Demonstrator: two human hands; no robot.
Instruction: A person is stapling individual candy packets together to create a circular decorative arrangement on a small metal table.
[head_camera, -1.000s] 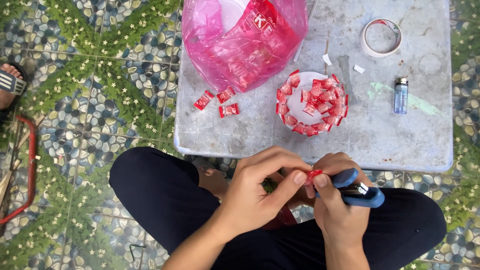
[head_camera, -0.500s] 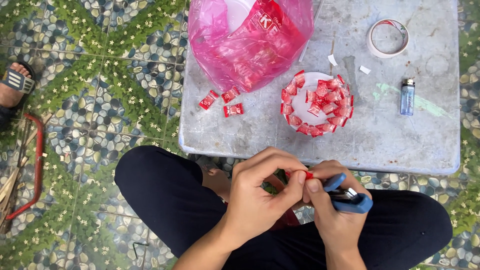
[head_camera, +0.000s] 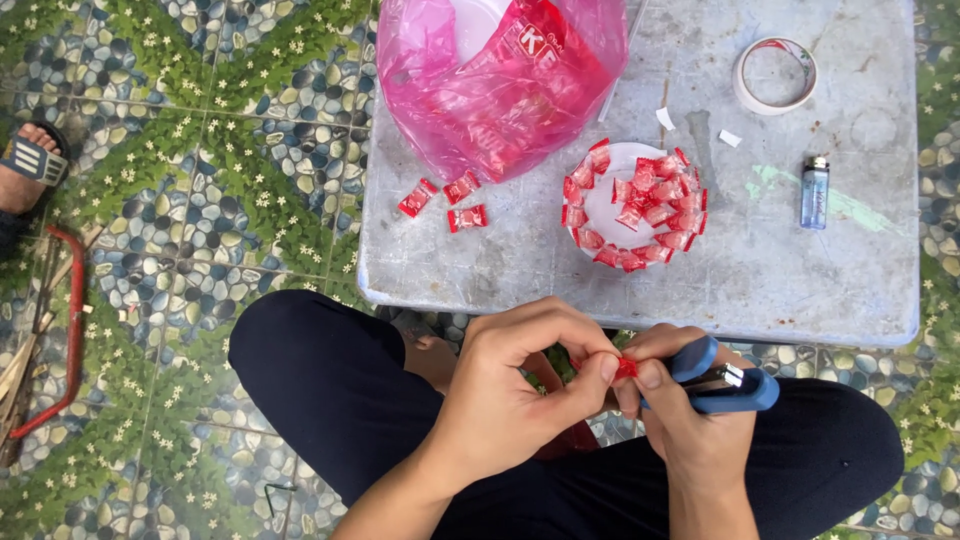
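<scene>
The left hand (head_camera: 520, 400) is pinching a small red wrapped candy (head_camera: 627, 367) between thumb and forefinger, holding it over the person's lap just in front of the near edge of the surface (head_camera: 800, 280). The right hand (head_camera: 690, 420) is closing around a blue-handled stapler (head_camera: 725, 378), its thumb pressing against the same candy, so the two hands are meeting at that one red piece — the stapler's metal mouth is pointing to the right, away from the candy.

On the grey surface a white plate (head_camera: 612, 205) is sitting with red candies (head_camera: 655, 200) ringing its rim and piling toward its right side. Three loose candies (head_camera: 445, 203) are lying left of the plate, just below a pink plastic bag (head_camera: 500, 80) that is bulging with more red wrappers. A roll of tape (head_camera: 775, 75) is resting near the far right corner, and a pale blue lighter (head_camera: 814, 192) is lying below it, well apart from the plate. A few white scraps are lying between the tape and the plate.

The person is sitting in dark trousers on a pebble-patterned tiled floor (head_camera: 200, 150). At the left edge a sandalled foot (head_camera: 30, 165) of another person is showing — near it a red metal frame (head_camera: 70, 340) is lying on the floor.
</scene>
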